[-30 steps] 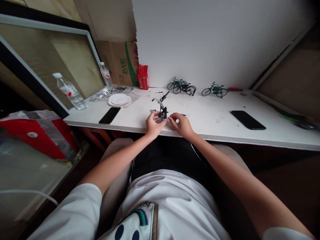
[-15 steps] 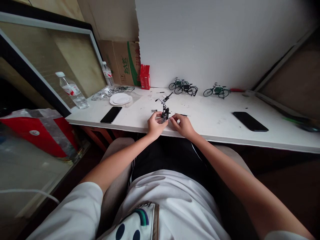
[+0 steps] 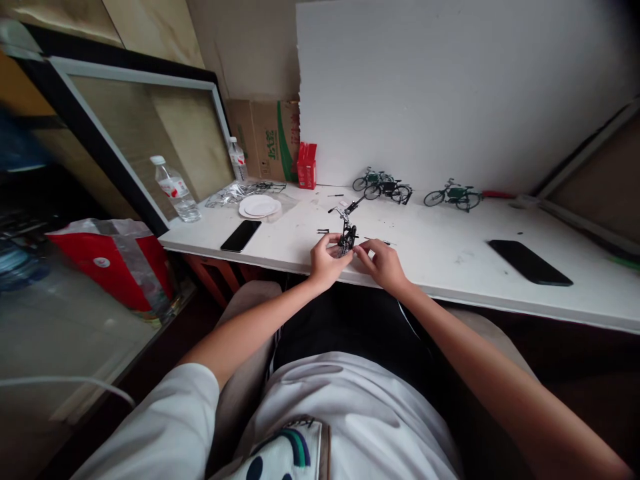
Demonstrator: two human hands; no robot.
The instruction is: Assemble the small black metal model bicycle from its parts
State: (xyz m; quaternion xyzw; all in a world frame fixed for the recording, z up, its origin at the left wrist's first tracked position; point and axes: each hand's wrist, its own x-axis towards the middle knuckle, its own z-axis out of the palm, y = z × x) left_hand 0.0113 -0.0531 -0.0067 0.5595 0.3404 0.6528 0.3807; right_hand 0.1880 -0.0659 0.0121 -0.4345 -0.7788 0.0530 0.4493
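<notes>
A small black model bicycle (image 3: pixel 349 233) stands tilted near the table's front edge, its handlebar pointing up and away from me. My left hand (image 3: pixel 327 261) is closed around its lower left part. On the other side, my right hand (image 3: pixel 383 264) has its thumb and fingers pinched at the lower right of the model; whatever lies between the fingertips is too small to make out. A thin dark tool (image 3: pixel 383 241) lies just behind my right hand. To the left of the model is a small black part (image 3: pixel 323 231).
Finished-looking model bicycles (image 3: pixel 454 195) stand at the back of the white table (image 3: pixel 430 257). Phones (image 3: pixel 530 262) (image 3: pixel 241 236) lie right and left. White discs (image 3: pixel 259 206), a bottle (image 3: pixel 177 190) and a red box (image 3: pixel 307 165) are at the left.
The whole view has shifted, so the table and hands appear further right and slightly lower. Both hands keep their places at the model bicycle.
</notes>
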